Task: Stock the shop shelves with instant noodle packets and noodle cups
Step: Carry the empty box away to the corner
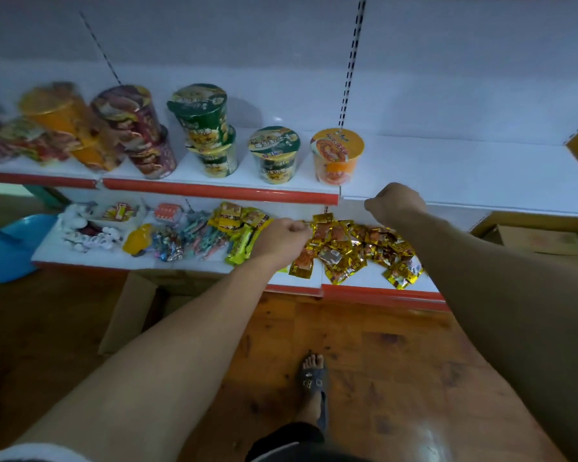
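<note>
An open brown cardboard box (127, 311) is seen on the wooden floor, low and left of the orange noodle cup with the yellow lid (337, 158); its contents are hidden. More brown cardboard cartons (541, 243) are stacked below and far right of that cup. A blue plastic basin (7, 248) lies far to its left.

The cup is stood upright on the white upper shelf (214, 176), ending a row. A green noodle cup (274, 155) is just beside it, then stacked green cups (207, 128), stacked dark red cups (137, 128) and stacked orange cups (67, 125), the last two leaning and blurred.

Below the cup, small gold snack packets (354, 248) are heaped on the lower shelf (374, 278). The left hand (281, 241) is held there, its grip closed with fingertips at a packet; a hold cannot be confirmed. The right hand (396, 201) is fisted at the upper shelf's edge, just right of the cup; what is held cannot be told.
</note>
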